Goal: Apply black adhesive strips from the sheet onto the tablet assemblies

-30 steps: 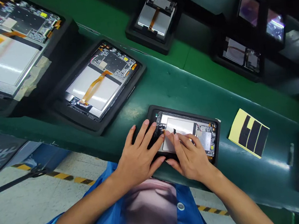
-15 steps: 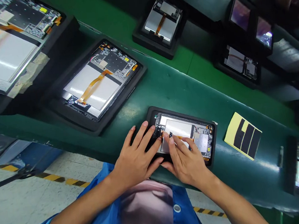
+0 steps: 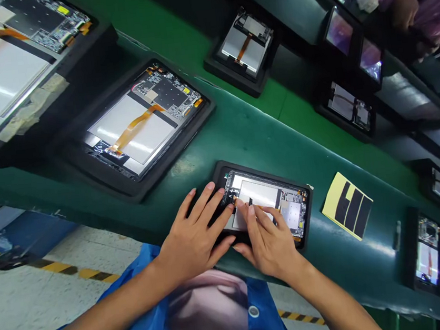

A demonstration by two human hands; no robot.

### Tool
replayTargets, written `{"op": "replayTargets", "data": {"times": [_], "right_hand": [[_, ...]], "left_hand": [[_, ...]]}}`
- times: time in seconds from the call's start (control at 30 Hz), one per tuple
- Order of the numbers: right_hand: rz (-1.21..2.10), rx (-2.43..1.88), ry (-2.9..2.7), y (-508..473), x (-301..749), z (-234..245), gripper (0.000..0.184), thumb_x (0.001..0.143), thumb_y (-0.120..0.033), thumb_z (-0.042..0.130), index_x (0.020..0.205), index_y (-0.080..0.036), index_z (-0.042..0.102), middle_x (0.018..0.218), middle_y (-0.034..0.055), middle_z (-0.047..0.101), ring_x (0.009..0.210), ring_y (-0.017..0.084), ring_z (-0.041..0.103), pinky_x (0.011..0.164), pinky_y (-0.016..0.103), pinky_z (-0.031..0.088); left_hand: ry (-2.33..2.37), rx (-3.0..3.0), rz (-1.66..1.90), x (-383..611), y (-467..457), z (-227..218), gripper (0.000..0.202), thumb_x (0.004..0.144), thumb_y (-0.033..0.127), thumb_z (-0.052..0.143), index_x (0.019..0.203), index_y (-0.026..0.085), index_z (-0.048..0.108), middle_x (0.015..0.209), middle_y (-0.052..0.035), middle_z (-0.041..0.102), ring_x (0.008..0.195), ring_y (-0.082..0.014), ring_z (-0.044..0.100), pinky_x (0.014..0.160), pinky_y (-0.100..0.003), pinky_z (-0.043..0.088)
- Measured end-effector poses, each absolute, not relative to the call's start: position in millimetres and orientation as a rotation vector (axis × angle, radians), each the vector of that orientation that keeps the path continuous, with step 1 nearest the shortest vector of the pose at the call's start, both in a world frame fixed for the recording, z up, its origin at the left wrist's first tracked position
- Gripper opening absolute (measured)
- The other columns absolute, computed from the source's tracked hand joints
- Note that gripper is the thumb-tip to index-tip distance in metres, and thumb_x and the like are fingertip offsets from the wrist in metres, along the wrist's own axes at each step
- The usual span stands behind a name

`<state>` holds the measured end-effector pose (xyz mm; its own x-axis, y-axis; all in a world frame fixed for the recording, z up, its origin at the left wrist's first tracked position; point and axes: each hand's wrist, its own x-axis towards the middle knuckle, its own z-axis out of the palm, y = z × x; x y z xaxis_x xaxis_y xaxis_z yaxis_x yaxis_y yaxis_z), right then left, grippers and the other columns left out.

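Note:
An opened tablet (image 3: 260,189) lies in a black tray (image 3: 311,202) in front of me, its white battery area and circuit board showing. My left hand (image 3: 196,234) is open, fingers spread over the tablet's left end and its fingertips on that edge. Over the middle of the tablet, my right hand (image 3: 270,236) has its fingers bunched, index finger pointing to the left end. A small black tape strip (image 3: 250,201) sticks up at those fingers; the rest of it is hidden. An orange ribbon cable lies partly under the right fingers.
Right of the tablet is a yellow backing sheet (image 3: 346,206) with black tape strips. Another opened tablet (image 3: 136,124) lies to the left, a larger-looking one (image 3: 5,62) beyond it. More trayed tablets (image 3: 427,252) stand to the right and across the green belt (image 3: 287,99). A co-worker's hand (image 3: 404,9) is far right.
The view has shifted slightly, so the bench things sit a little further left. My right fingertips stay at the tablet's left part, with little visible movement. Trays on the far side appear displaced.

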<state>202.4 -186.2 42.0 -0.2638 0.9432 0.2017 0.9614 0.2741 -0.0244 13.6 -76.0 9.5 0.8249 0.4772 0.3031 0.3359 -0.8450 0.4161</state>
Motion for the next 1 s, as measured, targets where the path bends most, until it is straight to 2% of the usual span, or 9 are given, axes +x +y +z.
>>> {"op": "replayTargets", "data": {"times": [0.13, 0.23, 0.37, 0.47, 0.63, 0.77, 1.0], "right_hand": [[-0.148, -1.846, -2.352, -187, 201, 42, 0.068, 0.112, -0.043, 0.032, 0.160, 0.005, 0.025, 0.138, 0.0212, 0.068, 0.126, 0.028, 0.060, 0.107, 0.043, 0.040], [-0.155, -1.860, -2.346, -187, 199, 42, 0.069, 0.112, -0.043, 0.035, 0.160, 0.005, 0.026, 0.138, 0.0205, 0.068, 0.128, 0.029, 0.058, 0.108, 0.043, 0.038], [-0.182, -1.873, -2.298, -186, 195, 41, 0.072, 0.112, -0.040, 0.034, 0.162, 0.007, 0.013, 0.135, 0.0195, 0.070, 0.126, 0.030, 0.059, 0.107, 0.046, 0.038], [-0.166, -1.888, -2.230, -187, 194, 39, 0.074, 0.111, -0.039, 0.036, 0.164, 0.003, 0.005, 0.135, 0.0189, 0.070, 0.123, 0.031, 0.061, 0.105, 0.047, 0.040], [-0.139, -1.967, -1.968, -192, 209, 44, 0.077, 0.106, -0.032, 0.047, 0.168, -0.010, 0.005, 0.136, 0.0173, 0.069, 0.120, 0.032, 0.062, 0.100, 0.049, 0.046], [-0.071, -2.022, -1.732, -199, 231, 54, 0.084, 0.101, -0.026, 0.059, 0.168, -0.018, 0.008, 0.125, 0.0134, 0.074, 0.114, 0.030, 0.066, 0.099, 0.049, 0.048], [0.095, -2.012, -1.779, -200, 242, 48, 0.080, 0.101, -0.023, 0.062, 0.167, -0.024, 0.017, 0.104, 0.0044, 0.077, 0.095, 0.024, 0.067, 0.096, 0.047, 0.049]], "left_hand": [[0.627, 2.646, 0.567, 15, -77, 8, 0.049, 0.101, 0.046, 0.053, 0.140, 0.018, 0.061, 0.157, -0.0192, 0.051, 0.154, -0.0390, 0.036, 0.122, -0.060, 0.033], [0.639, 2.639, 0.555, 15, -77, 8, 0.050, 0.101, 0.048, 0.054, 0.141, 0.019, 0.061, 0.157, -0.0186, 0.051, 0.154, -0.0382, 0.035, 0.123, -0.058, 0.031], [0.644, 2.643, 0.536, 14, -76, 9, 0.051, 0.101, 0.048, 0.054, 0.143, 0.020, 0.060, 0.159, -0.0179, 0.049, 0.154, -0.0380, 0.036, 0.124, -0.058, 0.030], [0.636, 2.638, 0.541, 14, -76, 9, 0.052, 0.100, 0.047, 0.055, 0.145, 0.021, 0.059, 0.159, -0.0174, 0.049, 0.154, -0.0382, 0.036, 0.124, -0.058, 0.031], [0.634, 2.590, 0.598, 14, -75, 8, 0.048, 0.101, 0.045, 0.054, 0.142, 0.020, 0.061, 0.157, -0.0179, 0.051, 0.154, -0.0377, 0.036, 0.125, -0.059, 0.031], [0.611, 2.557, 0.656, 14, -74, 7, 0.046, 0.101, 0.042, 0.055, 0.139, 0.017, 0.062, 0.154, -0.0198, 0.054, 0.153, -0.0380, 0.037, 0.125, -0.059, 0.032], [0.559, 2.627, 0.703, 12, -71, 2, 0.044, 0.100, 0.037, 0.057, 0.139, 0.016, 0.058, 0.154, -0.0196, 0.054, 0.155, -0.0372, 0.034, 0.125, -0.058, 0.034]]}}
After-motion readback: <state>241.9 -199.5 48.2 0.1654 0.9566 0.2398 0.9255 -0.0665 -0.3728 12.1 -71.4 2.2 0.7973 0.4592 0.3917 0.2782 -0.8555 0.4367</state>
